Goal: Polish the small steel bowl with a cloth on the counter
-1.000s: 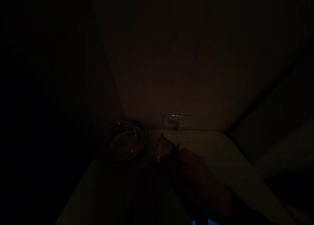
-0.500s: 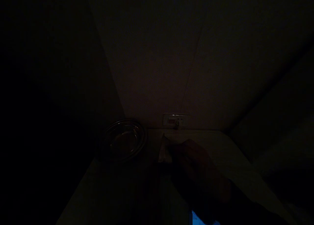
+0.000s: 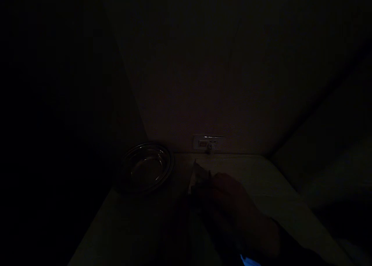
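Observation:
Very little light falls on the scene. A pale, pointed flat piece, perhaps paper or a small packet, stands up at the centre; I cannot make out its kind. My right hand is closed beside it, with the fingertips bunched against its right side. A small dark tip shows at these fingers, but what they hold is lost in the dark. My left hand is a faint shape below the pale piece. Its fingers do not show.
Shiny metal bowl or dish at the table's back left. Pale tabletop against a wall. Wall socket with switch behind my hands. Small blue glowing patch under my right forearm.
My right hand has shifted slightly down and turned, its fingers now covering more of the pale piece's lower part. Less of the blue patch shows. The picture is darker.

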Available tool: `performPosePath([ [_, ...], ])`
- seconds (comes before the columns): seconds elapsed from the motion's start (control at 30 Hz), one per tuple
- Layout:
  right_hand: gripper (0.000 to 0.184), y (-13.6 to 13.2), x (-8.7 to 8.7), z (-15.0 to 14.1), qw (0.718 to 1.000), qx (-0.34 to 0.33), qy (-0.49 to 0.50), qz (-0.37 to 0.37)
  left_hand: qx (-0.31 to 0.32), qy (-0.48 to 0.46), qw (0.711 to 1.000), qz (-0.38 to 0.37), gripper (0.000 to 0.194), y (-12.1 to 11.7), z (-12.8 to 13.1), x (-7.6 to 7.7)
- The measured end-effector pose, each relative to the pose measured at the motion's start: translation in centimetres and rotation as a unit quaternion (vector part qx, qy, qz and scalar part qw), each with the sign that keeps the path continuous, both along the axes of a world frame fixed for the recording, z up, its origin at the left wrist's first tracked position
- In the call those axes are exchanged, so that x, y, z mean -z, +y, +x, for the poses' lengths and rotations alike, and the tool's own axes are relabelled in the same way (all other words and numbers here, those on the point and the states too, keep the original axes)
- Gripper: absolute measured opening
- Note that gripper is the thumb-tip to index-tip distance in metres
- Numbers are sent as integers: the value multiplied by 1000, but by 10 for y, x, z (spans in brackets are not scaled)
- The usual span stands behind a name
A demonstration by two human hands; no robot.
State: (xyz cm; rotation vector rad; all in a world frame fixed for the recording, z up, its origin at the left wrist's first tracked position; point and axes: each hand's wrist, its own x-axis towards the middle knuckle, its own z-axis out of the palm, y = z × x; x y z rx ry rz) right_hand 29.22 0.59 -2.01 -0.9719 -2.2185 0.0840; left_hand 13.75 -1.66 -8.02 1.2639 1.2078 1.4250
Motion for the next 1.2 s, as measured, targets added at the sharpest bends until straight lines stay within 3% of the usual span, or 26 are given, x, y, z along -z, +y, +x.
performPosePath([
  [0.13,19,3,2,2,998,53,20,3,-2,0,1000,3,29,0,0,1],
  [0.3,19,1,0,0,1000,-28,-3,2,-7,2,1000,4,28,1,0,0],
  [0.43,19,3,1,0,998,51,34,10,-5,4,1000,12,28,0,0,0],
  [0.6,19,2,0,0,1000,-17,-7,14,0,8,1000,17,28,-1,-1,0],
  [0.77,20,4,1,3,998,64,29,6,8,10,1000,20,27,-3,-1,1],
  [0.93,22,2,1,0,1000,-14,0,18,11,11,1000,22,28,-2,-1,3],
  [1.07,21,3,2,0,997,66,33,12,14,13,1000,23,28,-1,0,4],
  [1.2,23,0,-1,-3,1000,-8,-3,8,13,14,1000,21,27,0,-1,4],
])
